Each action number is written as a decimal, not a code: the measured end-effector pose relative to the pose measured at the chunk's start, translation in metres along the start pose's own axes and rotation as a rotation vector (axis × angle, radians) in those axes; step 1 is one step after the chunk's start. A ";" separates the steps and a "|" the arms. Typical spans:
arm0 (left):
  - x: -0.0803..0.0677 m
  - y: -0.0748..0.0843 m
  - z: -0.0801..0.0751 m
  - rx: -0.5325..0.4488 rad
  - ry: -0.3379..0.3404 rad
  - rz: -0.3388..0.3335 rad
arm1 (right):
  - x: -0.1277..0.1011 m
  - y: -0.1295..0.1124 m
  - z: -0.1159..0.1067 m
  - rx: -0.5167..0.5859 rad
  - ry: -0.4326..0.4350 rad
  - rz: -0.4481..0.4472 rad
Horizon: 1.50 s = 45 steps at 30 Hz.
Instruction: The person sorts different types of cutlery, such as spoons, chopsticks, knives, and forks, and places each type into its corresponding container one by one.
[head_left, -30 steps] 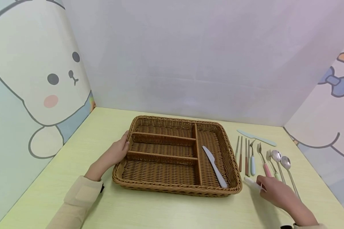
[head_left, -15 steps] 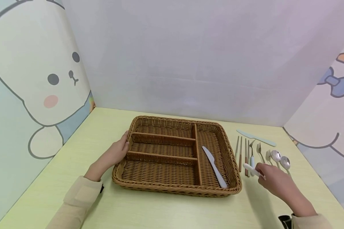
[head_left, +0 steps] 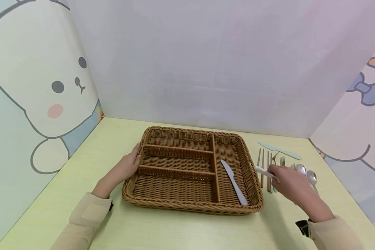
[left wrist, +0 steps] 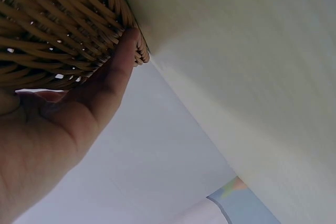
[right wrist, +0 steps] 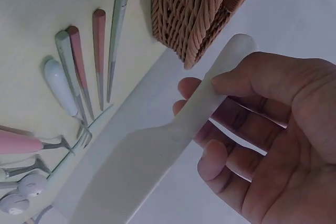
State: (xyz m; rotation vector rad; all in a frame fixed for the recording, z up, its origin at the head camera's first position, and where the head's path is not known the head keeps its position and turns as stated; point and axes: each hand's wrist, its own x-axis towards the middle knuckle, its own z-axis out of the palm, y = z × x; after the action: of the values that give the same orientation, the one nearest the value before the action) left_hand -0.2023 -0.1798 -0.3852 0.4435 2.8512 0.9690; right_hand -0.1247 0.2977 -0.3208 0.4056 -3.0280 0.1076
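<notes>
A brown wicker cutlery basket (head_left: 178, 205) with dividers stands mid-table. My left hand (head_left: 128, 166) rests against its left side. In the left wrist view, the straight fingers (left wrist: 113, 82) lie along the outer weave. To the right of the basket, my right hand (head_left: 292, 184) holds a white table knife (head_left: 263, 171) above the laid-out cutlery. In the right wrist view, thumb and fingers pinch its handle (right wrist: 210, 87), and the wide blade (right wrist: 131, 166) points away toward the lower left. Another pale knife (head_left: 234, 182) lies in the basket's right-hand compartment.
Chopsticks (head_left: 262, 166) lie just right of the basket, with several forks (right wrist: 21, 142) and spoons (head_left: 311, 177) beside them. A mint knife (head_left: 279, 150) lies behind these. A pale wall (head_left: 206, 69) backs the table; printed panels (head_left: 43, 86) flank it.
The white knife has been lifted from the right side of the table and carried left and away toward the basket's right rim. My left hand and the basket have stayed put.
</notes>
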 end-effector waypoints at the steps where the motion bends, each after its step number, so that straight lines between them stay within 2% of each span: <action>1: 0.000 0.000 0.000 -0.002 -0.001 -0.001 | 0.003 -0.003 -0.001 -0.001 -0.001 -0.007; 7: 0.000 0.000 0.000 -0.005 -0.006 0.005 | 0.014 -0.017 -0.003 -0.005 -0.002 -0.062; 12: -0.001 0.001 -0.001 0.008 -0.002 0.011 | 0.020 -0.027 -0.004 -0.053 0.030 -0.103; 21: -0.001 0.002 -0.001 0.000 -0.001 0.012 | 0.029 -0.043 0.002 -0.147 0.116 -0.270; 25: -0.001 0.002 -0.001 -0.003 -0.006 0.006 | 0.033 -0.050 0.006 -0.170 0.124 -0.322; 32: -0.001 0.001 0.000 -0.005 -0.007 0.003 | 0.037 -0.062 0.011 -0.225 0.092 -0.362; 39: -0.002 0.001 -0.001 -0.011 -0.012 0.002 | 0.041 -0.067 0.018 -0.219 0.089 -0.489; 45: -0.002 0.002 -0.002 -0.003 -0.009 0.007 | 0.044 -0.069 0.024 -0.205 0.011 -0.510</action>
State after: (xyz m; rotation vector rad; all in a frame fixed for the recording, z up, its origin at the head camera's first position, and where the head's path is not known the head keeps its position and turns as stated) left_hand -0.2001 -0.1796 -0.3822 0.4567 2.8419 0.9707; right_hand -0.1501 0.2183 -0.3369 1.1206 -2.7784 -0.2298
